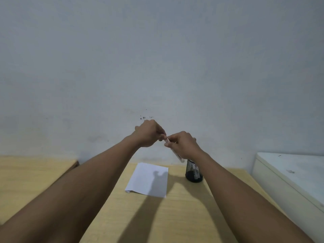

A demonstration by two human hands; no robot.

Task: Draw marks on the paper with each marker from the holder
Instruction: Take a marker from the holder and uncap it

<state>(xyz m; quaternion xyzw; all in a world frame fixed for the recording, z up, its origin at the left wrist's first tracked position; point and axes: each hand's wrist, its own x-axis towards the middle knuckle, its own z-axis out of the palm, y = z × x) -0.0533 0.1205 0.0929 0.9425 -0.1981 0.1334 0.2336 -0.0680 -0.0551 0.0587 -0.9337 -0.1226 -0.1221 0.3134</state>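
Both my hands are raised well above the table in front of the wall. My right hand (184,144) grips the white barrel of a marker (177,153), which slants down to the right. My left hand (149,133) pinches the marker's upper end, where a purple bit, probably the cap, shows between the fingers. Below them a white sheet of paper (149,179) lies flat on the wooden table (157,216). To the right of the paper stands a black mesh holder (193,172), partly hidden by my right wrist; light-coloured markers show faintly through its mesh.
A second wooden surface (35,172) sits to the left, with a gap between it and the table. A white cabinet or appliance (289,174) stands at the right edge. The grey wall (157,58) lies close behind.
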